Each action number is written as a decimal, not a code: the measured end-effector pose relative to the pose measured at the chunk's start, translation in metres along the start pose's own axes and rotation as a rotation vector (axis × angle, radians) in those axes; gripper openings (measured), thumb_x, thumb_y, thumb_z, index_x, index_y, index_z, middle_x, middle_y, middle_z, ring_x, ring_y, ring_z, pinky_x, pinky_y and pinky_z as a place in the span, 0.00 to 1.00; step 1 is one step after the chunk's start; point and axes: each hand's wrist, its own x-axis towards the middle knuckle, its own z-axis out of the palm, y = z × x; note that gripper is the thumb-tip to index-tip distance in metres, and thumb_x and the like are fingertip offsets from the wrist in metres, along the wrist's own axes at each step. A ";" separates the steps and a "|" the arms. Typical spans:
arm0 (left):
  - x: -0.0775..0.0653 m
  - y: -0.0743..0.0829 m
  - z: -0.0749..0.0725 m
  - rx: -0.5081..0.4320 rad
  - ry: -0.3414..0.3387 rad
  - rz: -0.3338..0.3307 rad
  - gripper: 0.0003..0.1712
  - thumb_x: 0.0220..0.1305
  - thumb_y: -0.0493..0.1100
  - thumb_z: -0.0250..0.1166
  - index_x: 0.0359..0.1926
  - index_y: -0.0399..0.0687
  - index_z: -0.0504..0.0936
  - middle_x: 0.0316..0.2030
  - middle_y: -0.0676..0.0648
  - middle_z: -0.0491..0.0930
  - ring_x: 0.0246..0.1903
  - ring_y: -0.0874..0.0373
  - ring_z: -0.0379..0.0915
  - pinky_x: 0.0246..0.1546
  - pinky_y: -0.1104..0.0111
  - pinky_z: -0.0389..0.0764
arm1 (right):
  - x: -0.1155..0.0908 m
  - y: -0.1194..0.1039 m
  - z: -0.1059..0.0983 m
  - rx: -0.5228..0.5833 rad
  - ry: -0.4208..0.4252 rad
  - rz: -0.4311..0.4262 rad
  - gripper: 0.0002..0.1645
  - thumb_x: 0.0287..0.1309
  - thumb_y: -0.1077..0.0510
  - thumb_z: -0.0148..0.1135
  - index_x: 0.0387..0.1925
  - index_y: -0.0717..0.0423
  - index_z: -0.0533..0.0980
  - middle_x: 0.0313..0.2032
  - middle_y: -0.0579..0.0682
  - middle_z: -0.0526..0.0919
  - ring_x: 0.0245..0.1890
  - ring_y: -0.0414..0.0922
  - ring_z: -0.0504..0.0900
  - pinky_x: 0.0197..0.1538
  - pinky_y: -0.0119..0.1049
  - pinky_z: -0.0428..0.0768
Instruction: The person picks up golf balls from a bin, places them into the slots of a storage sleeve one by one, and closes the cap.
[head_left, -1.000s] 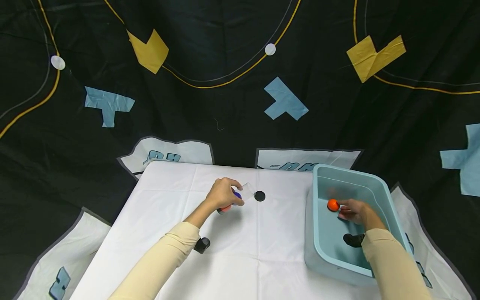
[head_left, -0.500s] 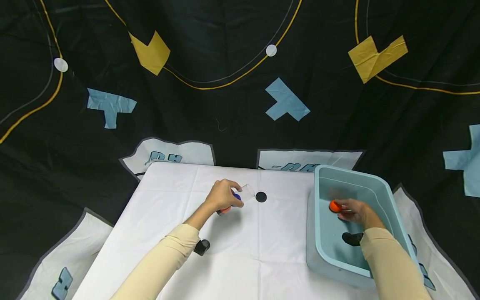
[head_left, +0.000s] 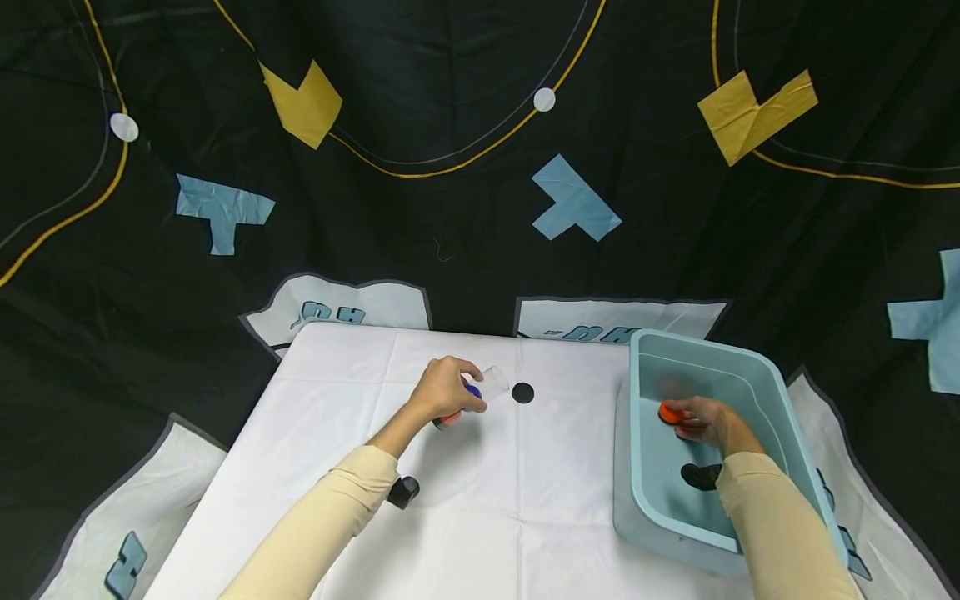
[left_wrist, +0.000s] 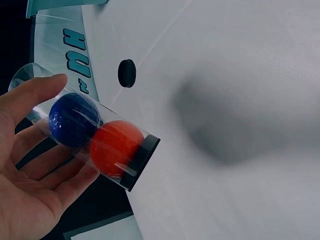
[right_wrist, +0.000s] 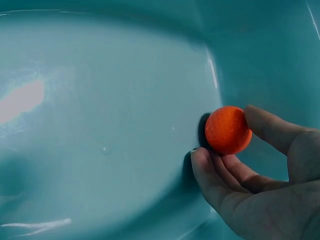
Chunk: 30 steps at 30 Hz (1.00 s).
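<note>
My left hand [head_left: 442, 390] grips a clear tube [left_wrist: 35, 75] above the white table, tilted. Inside the tube a blue ball [left_wrist: 74, 120] lies next to a red ball [left_wrist: 117, 148], which sits against the black end cap [left_wrist: 141, 162]. The tube's other end looks uncapped. A round black lid [head_left: 522, 392] lies on the table just beyond the tube. Down inside the light blue bin [head_left: 633, 467], my right hand [head_left: 705, 421] pinches a small orange ball [right_wrist: 228, 130] between thumb and fingers, close to the bin's wall.
The bin stands at the right side of the white table [head_left: 465, 542]. A black device [head_left: 403, 492] shows beside the left sleeve, and another dark one [head_left: 701, 477] by the right sleeve. A black curtain [head_left: 435, 242] hangs behind the table.
The right hand's fingers have closed in around the orange ball, which they now cover more. The left hand keeps the tube in nearly the same place.
</note>
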 end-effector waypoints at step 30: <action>0.005 0.003 0.004 0.000 0.010 0.029 0.23 0.40 0.43 0.84 0.42 0.50 0.90 0.34 0.44 0.89 0.36 0.53 0.84 0.38 0.64 0.84 | -0.025 -0.034 -0.005 0.180 -0.147 -0.022 0.19 0.70 0.56 0.62 0.53 0.58 0.66 0.34 0.53 0.85 0.37 0.50 0.90 0.54 0.41 0.83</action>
